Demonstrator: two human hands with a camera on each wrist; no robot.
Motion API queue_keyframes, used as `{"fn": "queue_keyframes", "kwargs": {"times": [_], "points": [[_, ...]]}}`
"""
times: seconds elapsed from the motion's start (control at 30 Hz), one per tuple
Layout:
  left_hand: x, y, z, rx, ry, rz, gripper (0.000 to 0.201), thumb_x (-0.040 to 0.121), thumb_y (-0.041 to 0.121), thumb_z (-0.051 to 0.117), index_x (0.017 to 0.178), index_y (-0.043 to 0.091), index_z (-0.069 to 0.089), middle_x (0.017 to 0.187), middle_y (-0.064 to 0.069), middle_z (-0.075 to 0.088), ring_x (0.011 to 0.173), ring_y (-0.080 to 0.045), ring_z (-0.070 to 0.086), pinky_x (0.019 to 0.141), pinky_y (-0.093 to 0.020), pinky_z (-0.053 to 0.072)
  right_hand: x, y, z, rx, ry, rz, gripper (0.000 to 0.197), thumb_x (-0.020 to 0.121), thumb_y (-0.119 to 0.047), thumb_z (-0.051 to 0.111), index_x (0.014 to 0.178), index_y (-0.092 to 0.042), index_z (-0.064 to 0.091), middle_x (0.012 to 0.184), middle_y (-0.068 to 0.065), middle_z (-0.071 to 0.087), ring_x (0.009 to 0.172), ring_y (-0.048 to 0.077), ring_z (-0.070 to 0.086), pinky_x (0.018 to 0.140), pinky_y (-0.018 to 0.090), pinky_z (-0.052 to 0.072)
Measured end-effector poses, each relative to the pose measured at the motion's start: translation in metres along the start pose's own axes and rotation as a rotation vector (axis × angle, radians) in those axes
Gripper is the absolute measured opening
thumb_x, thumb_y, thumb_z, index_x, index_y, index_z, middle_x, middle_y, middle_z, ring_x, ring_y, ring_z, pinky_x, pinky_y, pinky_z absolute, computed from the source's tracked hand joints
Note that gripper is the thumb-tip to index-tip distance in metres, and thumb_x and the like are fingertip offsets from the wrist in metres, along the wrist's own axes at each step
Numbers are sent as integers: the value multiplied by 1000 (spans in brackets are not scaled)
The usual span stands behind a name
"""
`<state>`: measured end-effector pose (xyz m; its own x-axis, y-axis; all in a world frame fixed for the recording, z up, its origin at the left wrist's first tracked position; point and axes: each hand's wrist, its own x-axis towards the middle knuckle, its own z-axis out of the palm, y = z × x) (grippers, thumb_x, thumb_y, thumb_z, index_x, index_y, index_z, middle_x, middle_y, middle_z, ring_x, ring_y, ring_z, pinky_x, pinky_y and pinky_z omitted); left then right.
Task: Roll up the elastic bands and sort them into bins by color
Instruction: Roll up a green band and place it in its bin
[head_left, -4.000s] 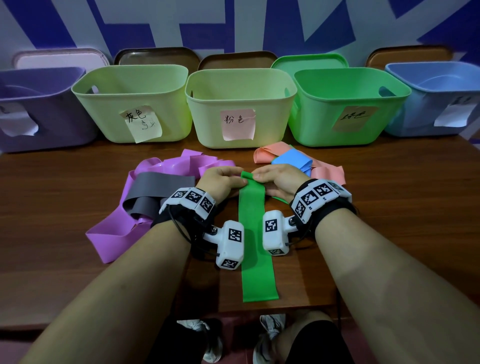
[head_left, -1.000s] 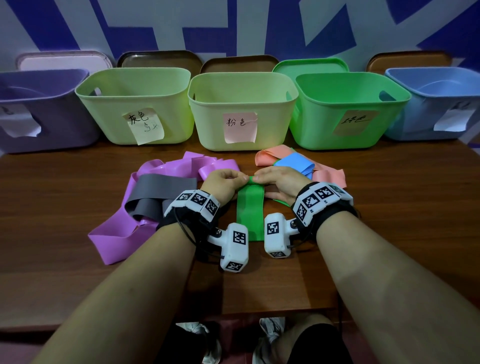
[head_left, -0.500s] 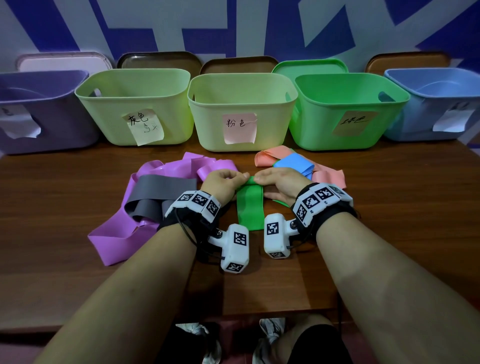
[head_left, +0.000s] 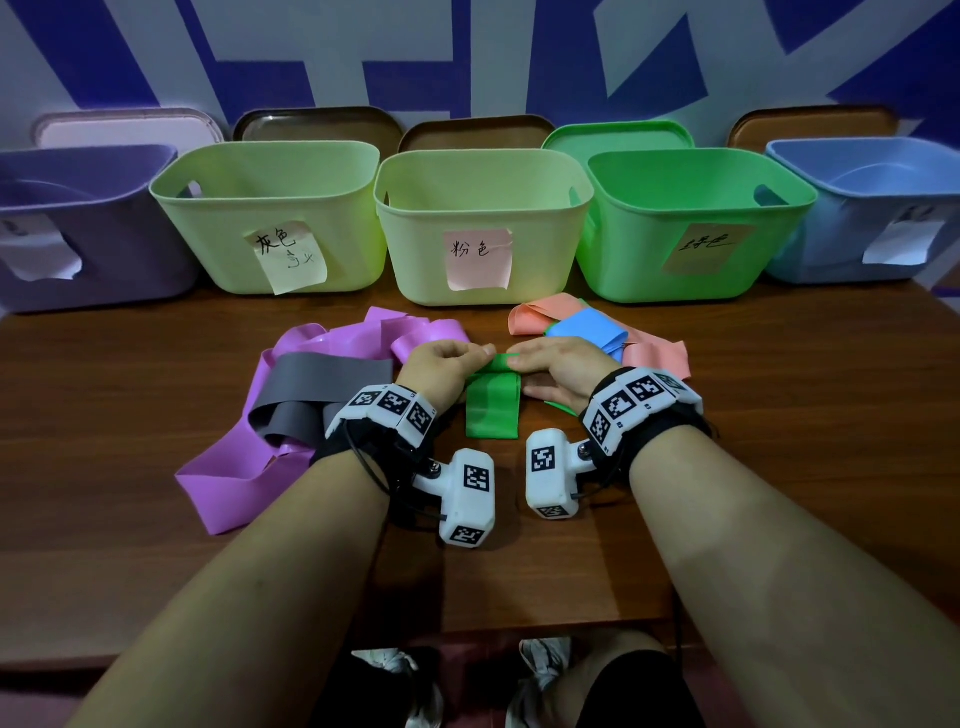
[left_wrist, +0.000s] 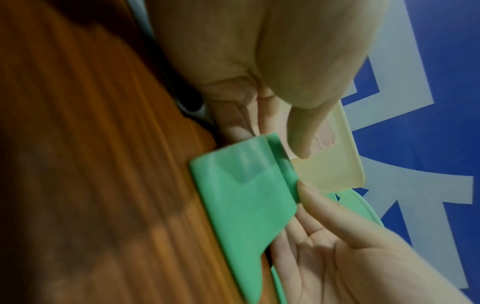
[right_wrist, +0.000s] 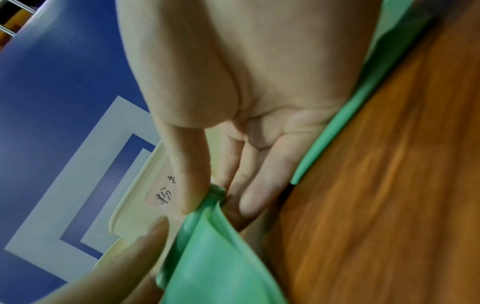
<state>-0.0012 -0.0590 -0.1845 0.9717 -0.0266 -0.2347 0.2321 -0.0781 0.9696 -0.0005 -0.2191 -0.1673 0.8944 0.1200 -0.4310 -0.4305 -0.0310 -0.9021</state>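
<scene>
A green elastic band (head_left: 492, 408) lies on the wooden table (head_left: 779, 441), its far end wound into a small roll. My left hand (head_left: 448, 364) and right hand (head_left: 558, 366) pinch that roll from either side, thumbs on top. The band (left_wrist: 249, 197) shows its flat loose tail in the left wrist view. The right wrist view has the band (right_wrist: 213, 246) bunched under my right thumb. Left of my hands lie a purple band (head_left: 234, 467) and a grey band (head_left: 311, 384). Pink (head_left: 540, 314) and blue (head_left: 587, 330) bands lie behind my right hand.
A row of bins stands at the table's back: purple (head_left: 78, 249), yellow-green (head_left: 270, 218), pale yellow (head_left: 483, 223), green (head_left: 691, 223), blue (head_left: 872, 208). Paper labels hang on their fronts. Lids lean on the wall behind. The table's near edge runs just below my forearms.
The loose green tail has grown much shorter as the roll took it up; it hung to the table's near edge before. Both hands stayed in place.
</scene>
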Motion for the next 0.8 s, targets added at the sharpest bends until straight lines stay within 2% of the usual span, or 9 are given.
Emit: {"fn": "queue_keyframes", "kwargs": {"times": [0.07, 0.13, 0.2, 0.27, 0.43, 0.57, 0.63, 0.73, 0.8], "points": [[0, 0, 1, 4, 2, 0, 10, 87, 18, 68, 78, 17, 65, 72, -1, 62, 59, -7, 58, 52, -16, 46, 0, 0, -1, -2, -3, -12, 15, 87, -5, 63, 95, -17, 65, 118, 11, 63, 109, 20, 60, 73, 22, 51], [0, -1, 1, 15, 11, 5, 10, 87, 12, 67, 78, 18, 66, 76, -4, 64, 68, -14, 58, 60, -20, 48, 0, 0, 0, 9, -16, 1, 16, 88, -13, 65, 104, -15, 64, 115, 9, 64, 103, 19, 63, 75, 22, 52], [-1, -2, 0, 2, 13, 9, 11, 85, 8, 68, 80, 18, 66, 79, -6, 65, 73, -17, 60, 69, -25, 49, 0, -1, 1, 9, -33, 25, 36, 88, -29, 65, 120, -13, 58, 117, 10, 65, 99, 20, 66, 78, 22, 52], [-1, -2, -1, -41, 2, 7, 14, 85, 4, 67, 83, 17, 65, 78, -6, 64, 71, -16, 60, 67, -22, 50, 0, -2, 3, -19, -34, 38, 44, 89, -34, 64, 125, -12, 54, 116, 8, 65, 92, 18, 68, 74, 21, 52], [-5, 3, -1, -84, -1, 7, 7, 86, 10, 68, 85, 15, 63, 77, -3, 63, 58, -4, 62, 50, -14, 48, -1, -1, 3, 11, 7, 22, 9, 91, -12, 62, 99, -12, 64, 106, 8, 65, 85, 14, 64, 65, 17, 55], [-5, 2, 0, -22, 3, 11, 9, 87, 15, 68, 79, 14, 63, 72, -2, 62, 48, 0, 58, 47, -13, 45, -3, -1, 0, 29, 2, -16, 12, 87, -4, 63, 91, -15, 65, 103, 7, 64, 98, 17, 61, 71, 21, 51], [-5, 2, 0, -24, 3, 10, 7, 87, 10, 66, 81, 14, 64, 78, -7, 65, 56, -5, 61, 52, -15, 49, -4, -2, 1, 42, -5, -13, 8, 88, -12, 64, 96, -15, 64, 99, 6, 66, 90, 16, 64, 73, 21, 52], [-3, 1, -2, -40, 2, -5, 11, 87, 5, 65, 89, 16, 63, 90, -10, 65, 74, -16, 63, 64, -22, 53, -3, -2, 2, -4, -20, 15, 32, 90, -34, 63, 114, -13, 59, 105, 7, 68, 82, 16, 69, 75, 22, 53], [-3, 1, -2, -48, -6, -1, 13, 87, 3, 64, 93, 15, 63, 90, -8, 63, 74, -15, 63, 62, -19, 53, -2, -3, 3, -29, -39, 31, 39, 91, -38, 61, 119, -11, 57, 111, 9, 66, 82, 17, 70, 76, 22, 53]]}}
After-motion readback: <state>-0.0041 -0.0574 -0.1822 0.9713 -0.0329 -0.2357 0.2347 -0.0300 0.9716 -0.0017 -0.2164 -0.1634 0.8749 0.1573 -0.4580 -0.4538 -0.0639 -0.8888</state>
